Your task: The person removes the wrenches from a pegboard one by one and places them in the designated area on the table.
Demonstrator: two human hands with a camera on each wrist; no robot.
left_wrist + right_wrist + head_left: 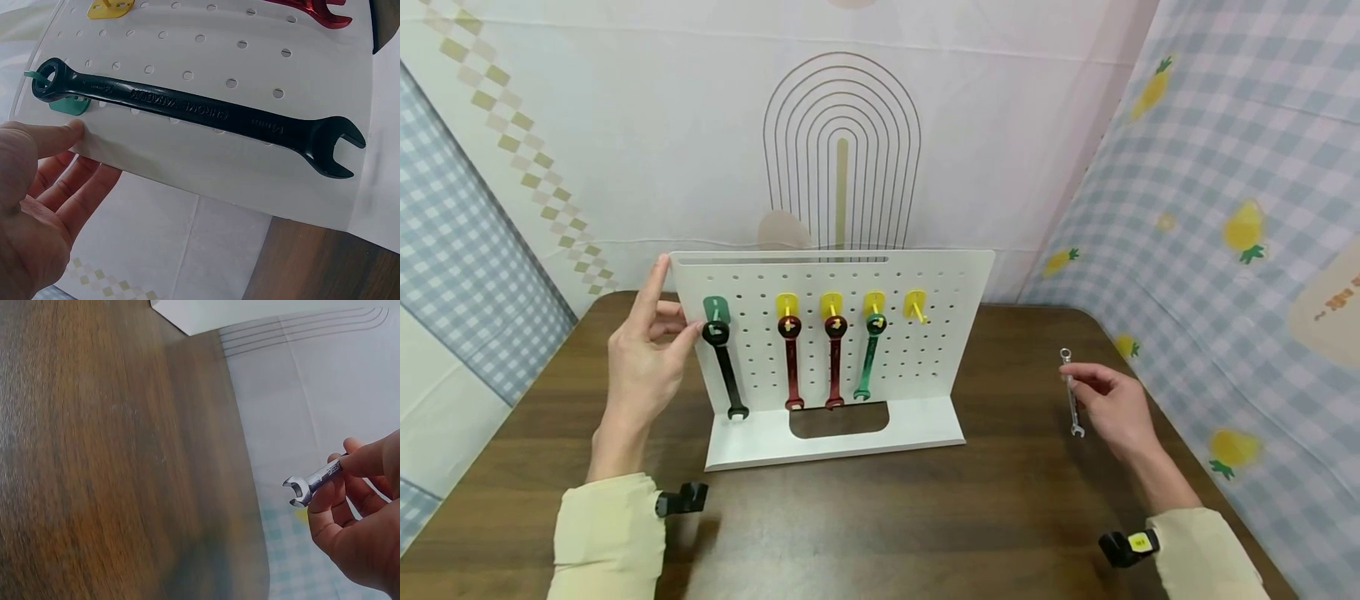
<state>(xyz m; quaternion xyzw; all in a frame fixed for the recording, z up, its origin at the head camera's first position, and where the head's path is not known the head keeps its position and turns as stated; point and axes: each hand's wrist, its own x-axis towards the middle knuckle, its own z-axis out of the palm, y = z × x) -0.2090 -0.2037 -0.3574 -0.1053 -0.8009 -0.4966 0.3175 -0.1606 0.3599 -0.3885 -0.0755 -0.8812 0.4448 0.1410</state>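
Observation:
My left hand [643, 367] grips the left edge of a white pegboard stand [925, 425], thumb on the front face and fingers reaching behind. Close to that thumb, a black combination wrench [187, 106] hangs by its ring end on a green hook [70, 106]. Off to the right of the stand, my right hand [1116, 408] pinches a small silver combination wrench [1072, 408] by its shaft, ring end up and open end down in the head view. The right wrist view shows its open end [299, 490] sticking out past the fingers.
Two red wrenches [792, 367] [835, 367] and a green wrench [868, 362] hang from yellow hooks. A further yellow hook [915, 306] at the right bears no wrench. The stand is on a brown wooden table [880, 525], with patterned cloth [1210, 167] around it.

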